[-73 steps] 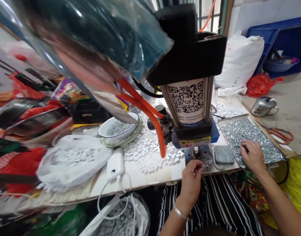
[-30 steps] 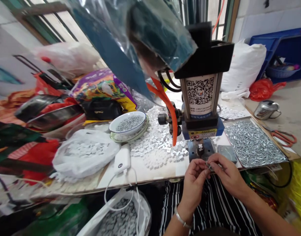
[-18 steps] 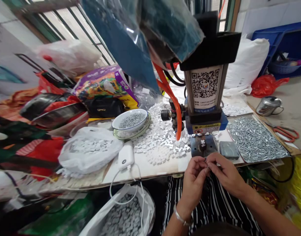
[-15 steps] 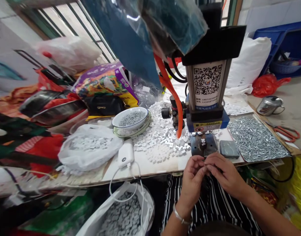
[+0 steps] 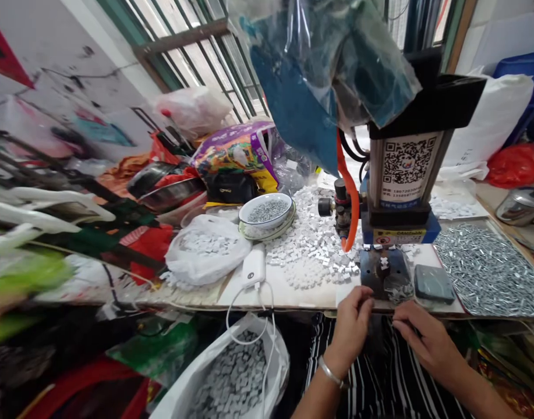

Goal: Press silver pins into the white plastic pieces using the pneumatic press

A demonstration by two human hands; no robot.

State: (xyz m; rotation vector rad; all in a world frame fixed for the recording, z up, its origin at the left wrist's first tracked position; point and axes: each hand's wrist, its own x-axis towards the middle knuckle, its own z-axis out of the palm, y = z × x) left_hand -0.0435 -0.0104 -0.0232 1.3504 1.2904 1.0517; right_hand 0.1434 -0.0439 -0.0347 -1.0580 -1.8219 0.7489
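Hands now apart; in the earlier frame their fingertips met. Left hand (image 5: 350,326) has fingers bent in at the table edge, just in front of the press (image 5: 402,174); can't tell if it grips anything. Right hand (image 5: 432,344) is loosely curled near the dish (image 5: 398,290), grip also unclear. Dish, covered by the fingers before, now shows with small bits in it, between press base and block (image 5: 433,284). Head view has swung, so press and tray sit further right.

Counts: two hands, one bracelet (image 5: 331,372) on the left wrist, one press, one orange hose (image 5: 350,201), one dish, one block, one tray (image 5: 489,270) of pins, one bowl (image 5: 265,210) of pins, one power bank (image 5: 254,266), one mug (image 5: 520,206). White pieces (image 5: 310,244) on the table: too many to count.
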